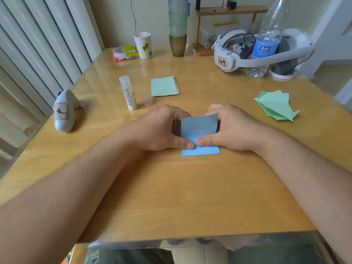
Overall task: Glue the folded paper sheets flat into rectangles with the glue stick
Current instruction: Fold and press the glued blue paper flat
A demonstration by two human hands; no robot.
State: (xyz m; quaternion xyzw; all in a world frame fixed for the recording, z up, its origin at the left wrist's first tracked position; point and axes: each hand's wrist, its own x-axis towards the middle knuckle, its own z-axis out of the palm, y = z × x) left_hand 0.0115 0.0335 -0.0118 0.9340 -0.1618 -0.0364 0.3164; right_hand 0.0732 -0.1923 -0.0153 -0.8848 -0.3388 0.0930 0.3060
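A folded blue paper sheet lies on the wooden table in the middle. My left hand and my right hand hold it from either side, fingers curled behind its far flap, which stands lifted. Both thumbs press down side by side near its front edge. The glue stick lies uncapped to the far left, its clear cap standing beside it. A stack of flat green rectangles lies beyond the hands. A folded green sheet with pointed flaps rests at the right.
A white plush toy lies at the left edge. At the back stand a paper cup, stacked tumblers, a white headset, a water bottle and a wooden shelf.
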